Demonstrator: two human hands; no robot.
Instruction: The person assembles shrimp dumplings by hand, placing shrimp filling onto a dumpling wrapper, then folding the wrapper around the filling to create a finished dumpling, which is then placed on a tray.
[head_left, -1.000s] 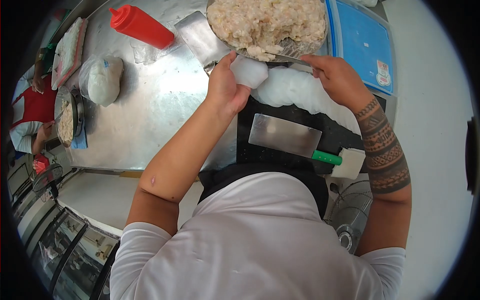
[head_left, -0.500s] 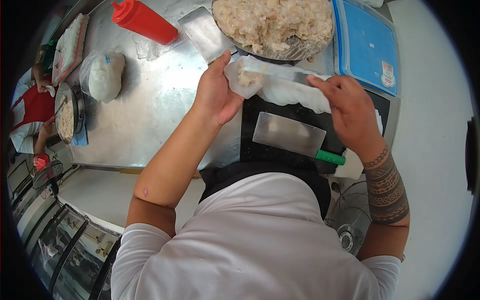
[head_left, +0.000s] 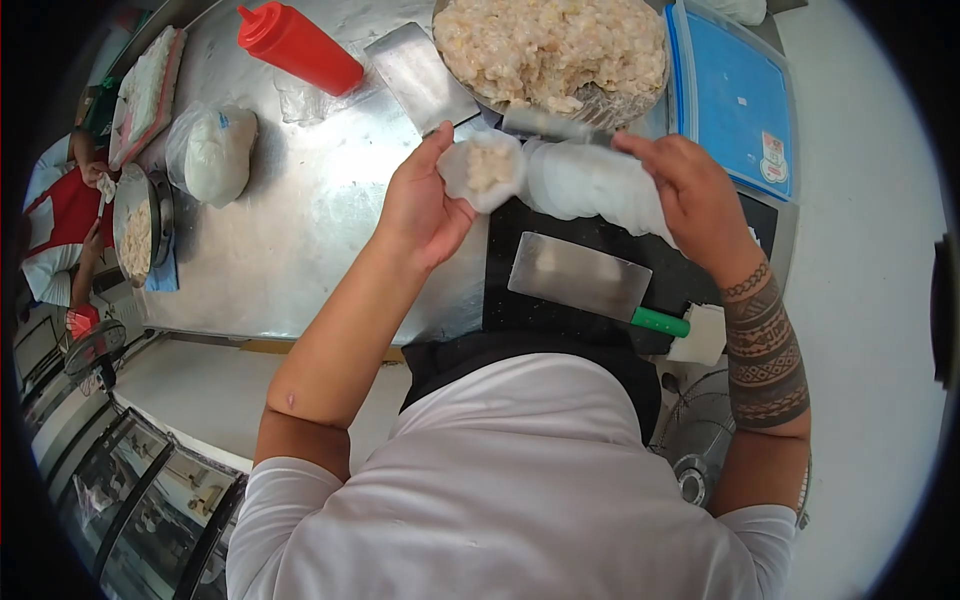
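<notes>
Head view: bowl holds lumpy, pale mixture near right hand.

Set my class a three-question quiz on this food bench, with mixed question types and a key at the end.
1. What does the left hand support?
A) a red plastic bottle
B) a thin, round white wrapper topped with pale, lumpy filling
C) a folded brown towel

2. True or false: the broad metal blade with a green handle lies on the flat black board.

3. Fill in: the flat plastic box beside the large heap of pale, chunky mixture has a ____ lid.

Key: 1 B; 2 true; 3 blue.
</notes>
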